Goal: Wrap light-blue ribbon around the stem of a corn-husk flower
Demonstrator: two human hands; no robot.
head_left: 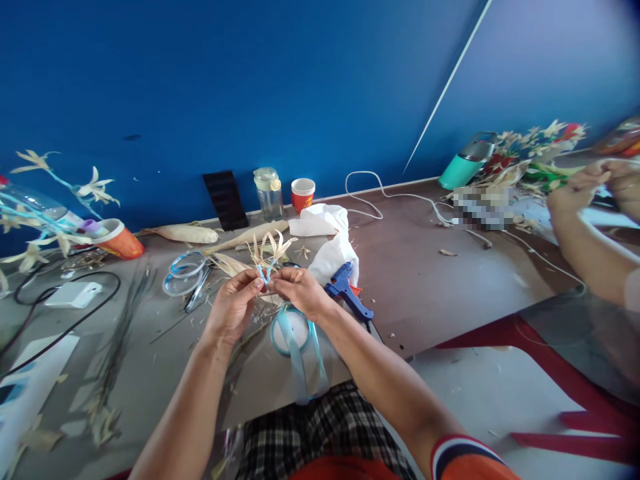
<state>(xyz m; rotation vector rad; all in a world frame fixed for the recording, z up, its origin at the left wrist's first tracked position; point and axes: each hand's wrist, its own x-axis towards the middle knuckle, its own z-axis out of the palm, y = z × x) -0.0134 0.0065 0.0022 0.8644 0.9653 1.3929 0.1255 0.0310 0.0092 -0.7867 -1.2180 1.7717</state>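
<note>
Close together above the table, my left hand [234, 303] and my right hand [303, 291] pinch the light-blue wrapped stems of a small pair of dried corn-husk flowers [270, 248]. The pale petals point up and away from me. Both hands are closed, fingertips nearly touching at the stems. Just below them lies a roll of light-blue ribbon [291, 331], its loose ends trailing toward the table edge. To the right of my right hand rests a blue glue gun [345, 290], beside crumpled white tissue [330, 243].
Behind stand a phone [226, 201], a glass jar [269, 193] and a red paper cup [303, 195]. Corn husks [183, 233] and rolls of tape [184, 275] lie left. An orange cup [120, 239] holds finished flowers. At right, another person's hands [583, 187] work near a green bottle [465, 163].
</note>
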